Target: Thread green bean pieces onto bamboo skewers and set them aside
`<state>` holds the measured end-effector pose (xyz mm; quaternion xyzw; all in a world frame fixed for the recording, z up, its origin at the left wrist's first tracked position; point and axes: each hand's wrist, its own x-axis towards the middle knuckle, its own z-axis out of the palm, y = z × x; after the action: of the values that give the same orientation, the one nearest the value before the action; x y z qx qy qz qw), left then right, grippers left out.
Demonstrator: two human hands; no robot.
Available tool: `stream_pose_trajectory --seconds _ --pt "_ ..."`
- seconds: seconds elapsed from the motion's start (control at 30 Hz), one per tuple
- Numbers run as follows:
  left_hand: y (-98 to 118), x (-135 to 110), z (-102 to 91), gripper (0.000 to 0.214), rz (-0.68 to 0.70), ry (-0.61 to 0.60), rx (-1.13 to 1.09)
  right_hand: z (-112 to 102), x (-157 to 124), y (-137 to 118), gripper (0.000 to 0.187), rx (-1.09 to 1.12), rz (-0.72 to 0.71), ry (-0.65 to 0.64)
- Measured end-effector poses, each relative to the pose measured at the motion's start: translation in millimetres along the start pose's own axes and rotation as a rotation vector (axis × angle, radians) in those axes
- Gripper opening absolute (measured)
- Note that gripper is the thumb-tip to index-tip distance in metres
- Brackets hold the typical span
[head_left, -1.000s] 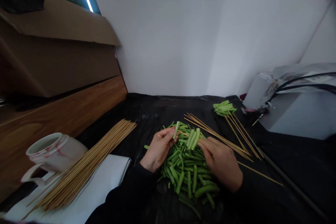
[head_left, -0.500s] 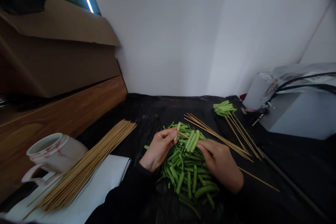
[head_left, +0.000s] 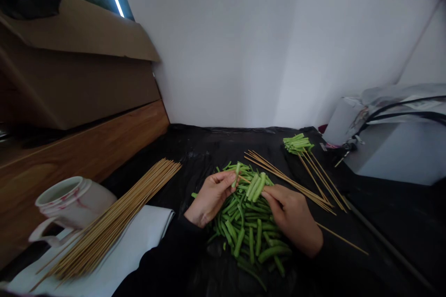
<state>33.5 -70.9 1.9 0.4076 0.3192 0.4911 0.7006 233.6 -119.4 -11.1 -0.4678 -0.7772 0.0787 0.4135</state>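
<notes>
One short cut bean piece (head_left: 237,172) sits pinched between the thumb and fingertips of the left hand (head_left: 211,197), just left of centre in the frame, its end meeting the pointed tip of a bamboo skewer (head_left: 343,240). The right hand (head_left: 294,218) is closed around that skewer, which runs from under the palm down toward the lower right of the frame; three or four threaded bean pieces (head_left: 256,185) stand side by side on it just above the right fingers. Both hands hover over a pile of cut green beans (head_left: 244,227) lying on a black plastic sheet (head_left: 195,148). Right of the hands lies a fan of loose skewers (head_left: 289,178), and beyond it, in the upper right of the sheet, finished bean skewers (head_left: 297,144). At lower left a thick bundle of bare skewers (head_left: 114,216) rests across a white cloth (head_left: 139,241), beside a white mug (head_left: 66,199). A cardboard box (head_left: 69,69) fills the upper left.
</notes>
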Motion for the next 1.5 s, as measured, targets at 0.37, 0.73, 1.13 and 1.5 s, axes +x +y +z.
stream_pose_trajectory --seconds 0.37,0.73,1.13,1.5 --pt "1 -1 2.3 0.020 -0.009 -0.013 -0.017 1 -1 -1 0.025 -0.122 -0.078 0.052" --pt "1 -2 3.4 0.022 -0.023 -0.017 0.004 -1 3 -2 0.024 0.063 0.002 -0.019" --pt "-9 -3 9.0 0.023 0.003 -0.011 0.137 4 1 -5 0.026 -0.008 -0.042 0.015" --pt "-6 -5 10.6 0.019 0.077 -0.015 0.255 2 1 -5 0.025 0.070 0.013 -0.011"
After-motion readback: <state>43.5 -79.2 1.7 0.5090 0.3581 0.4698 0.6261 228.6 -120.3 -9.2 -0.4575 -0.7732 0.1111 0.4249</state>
